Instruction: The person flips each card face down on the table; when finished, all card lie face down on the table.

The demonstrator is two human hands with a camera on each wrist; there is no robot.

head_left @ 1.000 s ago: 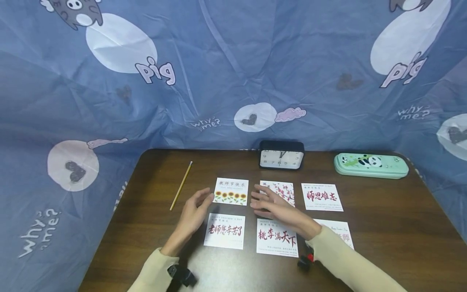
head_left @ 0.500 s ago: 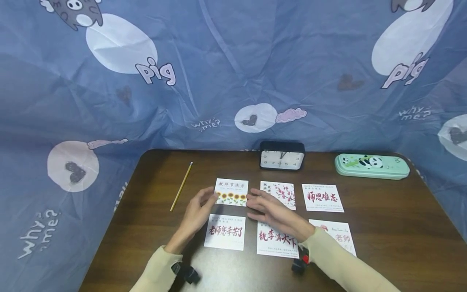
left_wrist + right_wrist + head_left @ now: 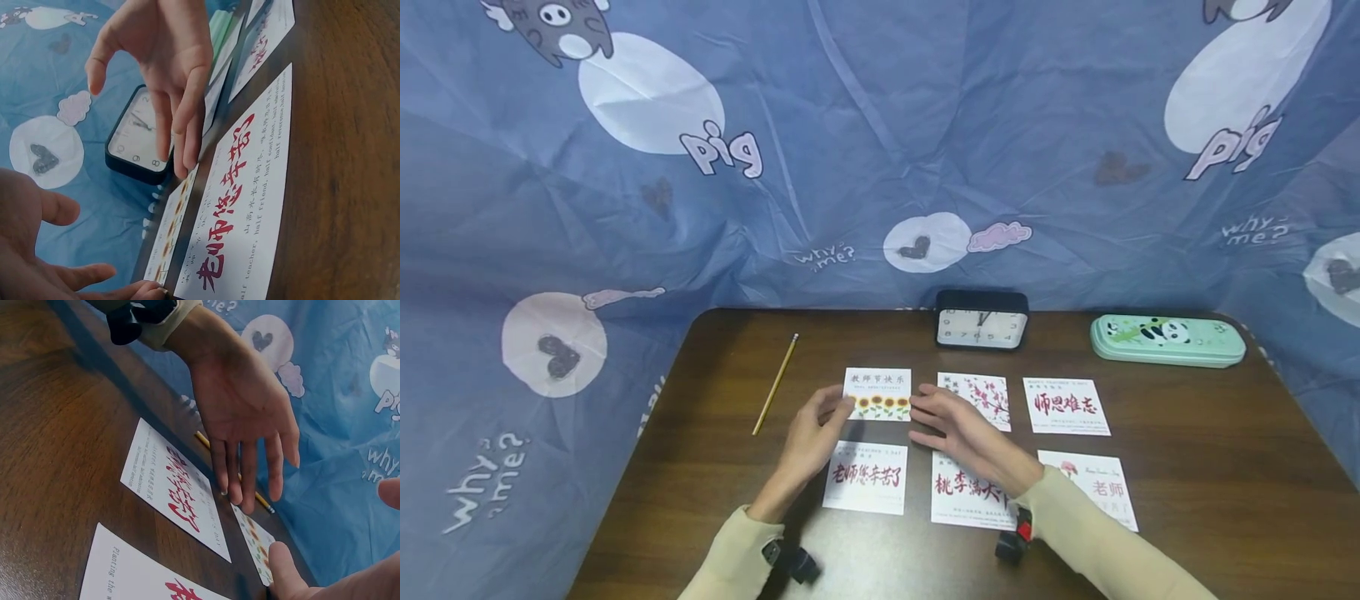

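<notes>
A white card with a row of sunflowers (image 3: 880, 385) lies flat on the table, between the two hands. My left hand (image 3: 811, 437) is at its left edge, fingers loosely bent with the fingertips right at the card. On the opposite side my right hand (image 3: 958, 429) has its fingers extended, their tips by the card's right edge. Both palms face each other, as the left wrist view shows with the right hand (image 3: 172, 69) and the right wrist view with the left hand (image 3: 244, 406). Neither hand grips anything. Just below lies a card with red brush lettering (image 3: 865, 483).
A plum-blossom card (image 3: 988, 400) and a red-lettered card (image 3: 966, 504) lie partly under the right arm. Further right are another lettered card (image 3: 1066, 407) and a carnation card (image 3: 1105, 492). A pencil (image 3: 775, 385), black clock (image 3: 981, 327) and green panda pencil case (image 3: 1172, 340) surround them.
My right hand has shifted left from the plum-blossom card to the sunflower card's right edge. My left hand has moved slightly right, at that card's left edge. The cards keep their layout.
</notes>
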